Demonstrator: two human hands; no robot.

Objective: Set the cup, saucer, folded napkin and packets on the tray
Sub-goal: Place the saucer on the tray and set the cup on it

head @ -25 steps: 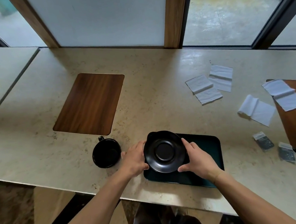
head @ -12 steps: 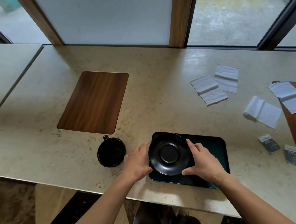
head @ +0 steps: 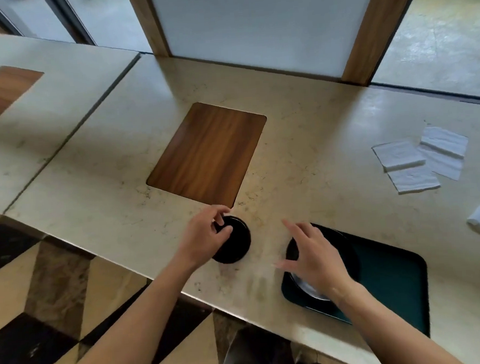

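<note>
While the round black saucer is sitting on the dark green rectangular tray | left hand is closing its grip on the black cup on the beige stone counter | right hand is hovering, grip wide.

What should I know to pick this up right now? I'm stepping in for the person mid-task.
Left hand: fingers curled on the black cup, which stands on the counter left of the tray.
Right hand: open, fingers spread above the saucer, holding nothing.
Done: saucer lies on the left part of the dark green tray.
Left: cup onto the saucer; then one of the napkins lying on the counter to the right, then the packets, barely in view at the right edge.
</note>
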